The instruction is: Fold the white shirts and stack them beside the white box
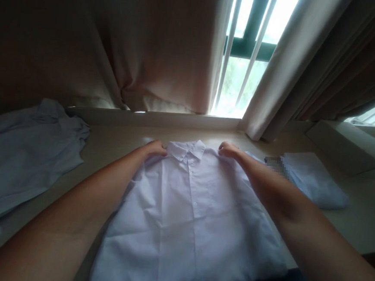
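Note:
A white button-up shirt [182, 209] lies front side up before me, its collar pointing away toward the window and its lower part hanging toward my body. At the shoulder left of the collar, my left hand [156, 148] is closed on the cloth. My right hand [228, 149] grips the opposite shoulder, fingers curled over the fabric. Both arms are stretched forward along the sides of the shirt. Creases run down and across its front. The sleeves are mostly hidden.
A heap of white clothing [27, 154] lies at the left on the pale ledge [110, 132]. Folded white cloth [314, 178] rests at the right, beside a small blurred-out patch. Behind hang brown curtains [168, 48], parted at a bright window [244, 75].

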`<state>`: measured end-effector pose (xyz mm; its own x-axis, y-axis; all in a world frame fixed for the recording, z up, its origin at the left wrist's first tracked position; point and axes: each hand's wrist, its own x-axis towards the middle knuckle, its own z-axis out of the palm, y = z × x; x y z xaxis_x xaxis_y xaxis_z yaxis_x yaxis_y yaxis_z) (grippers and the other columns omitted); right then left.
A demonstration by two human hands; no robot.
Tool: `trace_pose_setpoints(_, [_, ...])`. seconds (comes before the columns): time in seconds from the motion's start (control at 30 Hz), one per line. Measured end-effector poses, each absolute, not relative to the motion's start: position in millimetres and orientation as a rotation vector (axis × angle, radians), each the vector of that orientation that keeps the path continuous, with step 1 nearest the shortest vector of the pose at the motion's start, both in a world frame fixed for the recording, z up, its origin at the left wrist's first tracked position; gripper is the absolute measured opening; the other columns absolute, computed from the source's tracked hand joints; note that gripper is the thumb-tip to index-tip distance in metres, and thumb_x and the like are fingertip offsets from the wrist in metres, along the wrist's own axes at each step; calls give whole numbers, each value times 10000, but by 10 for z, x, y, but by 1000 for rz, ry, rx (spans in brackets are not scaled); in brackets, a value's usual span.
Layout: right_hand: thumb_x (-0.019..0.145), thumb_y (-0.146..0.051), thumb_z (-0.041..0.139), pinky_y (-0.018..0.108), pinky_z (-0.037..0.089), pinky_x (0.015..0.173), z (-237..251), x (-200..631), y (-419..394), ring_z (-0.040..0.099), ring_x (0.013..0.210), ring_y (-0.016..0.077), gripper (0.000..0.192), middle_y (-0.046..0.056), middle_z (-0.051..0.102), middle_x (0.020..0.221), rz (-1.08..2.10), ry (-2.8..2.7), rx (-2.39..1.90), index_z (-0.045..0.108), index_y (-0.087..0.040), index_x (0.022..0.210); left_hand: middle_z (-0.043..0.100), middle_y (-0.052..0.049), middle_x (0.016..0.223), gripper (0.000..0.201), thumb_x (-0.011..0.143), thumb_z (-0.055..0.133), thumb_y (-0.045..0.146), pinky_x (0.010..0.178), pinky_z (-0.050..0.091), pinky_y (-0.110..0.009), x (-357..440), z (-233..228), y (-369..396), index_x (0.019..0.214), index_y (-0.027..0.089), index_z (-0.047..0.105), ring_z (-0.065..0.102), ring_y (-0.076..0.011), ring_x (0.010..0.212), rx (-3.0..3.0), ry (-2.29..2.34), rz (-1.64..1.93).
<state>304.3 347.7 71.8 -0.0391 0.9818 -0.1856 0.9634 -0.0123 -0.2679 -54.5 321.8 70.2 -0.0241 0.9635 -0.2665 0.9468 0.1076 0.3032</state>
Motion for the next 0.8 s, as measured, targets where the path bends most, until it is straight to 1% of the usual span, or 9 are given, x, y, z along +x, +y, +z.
trace_pose_setpoints(0.07, [677,-221,724,225,427,641,738,3104,3513,594,654,125,216,10,661,706,563,-2203,-2082,716,-149,880,702,-61,772,316,621,696,382,646,447,-270,-607,740,3262,819,137,723,647,-211,743,1869,1953,109])
trace_pose_setpoints(0.1, [690,-221,710,212,413,616,758,3139,3526,575,632,108,220,0,657,707,557,-2208,-2052,711,-150,898,706,-59,813,343,639,685,390,645,445,-263,-641,767,3289,870,139,719,644,-203,761,1870,1951,141])
trace_pose_setpoints(0.2, [766,-190,612,201,396,601,824,3248,3560,556,667,99,235,19,674,819,414,-2166,-1993,682,-141,985,705,-82,925,381,681,674,408,693,450,-269,-721,843,3375,950,139,692,635,-201,834,1913,2052,286])
trace_pose_setpoints(0.33, [808,-100,498,234,417,712,813,3305,3535,588,829,148,245,76,682,947,216,-2138,-1947,672,-141,976,701,-99,1023,377,748,644,456,773,451,-296,-720,813,3391,1004,180,664,632,-220,917,2005,2218,472])
trace_pose_setpoints(0.47, [855,-111,474,311,421,859,685,3199,3322,596,984,223,274,137,682,1056,141,-2188,-1907,669,-143,1045,678,-169,1114,564,752,624,567,864,440,-383,-717,623,3256,1160,178,606,619,-313,1040,1987,2333,224])
trace_pose_setpoints(0.53, [899,-151,455,357,372,979,624,3089,3136,533,1153,253,315,161,628,1219,73,-2232,-1826,628,-140,1162,659,-217,1139,658,766,572,625,888,427,-429,-791,538,3187,1210,138,578,603,-357,1076,1963,2401,156])
trace_pose_setpoints(0.6, [944,-206,419,406,281,1086,576,2946,2886,420,1302,263,371,159,525,1382,-36,-2307,-1662,553,-141,1284,648,-242,1147,706,791,498,668,874,429,-436,-931,491,3124,1212,106,574,601,-370,1074,1904,2440,183])
trace_pose_setpoints(0.7, [979,-336,399,492,184,1146,528,2688,2369,289,1406,285,461,137,386,1510,-123,-2409,-1441,450,-149,1398,667,-225,1101,712,834,400,684,830,435,-373,-1239,494,2953,1145,78,607,621,-318,1019,1752,2362,249])
trace_pose_setpoints(0.8, [986,-453,366,548,150,1152,509,2439,1746,210,1446,302,538,103,305,1561,-40,-2471,-1349,383,-195,1458,687,-180,1056,666,868,365,646,801,427,-311,-1601,546,2543,1065,69,633,628,-260,970,1669,2271,261])
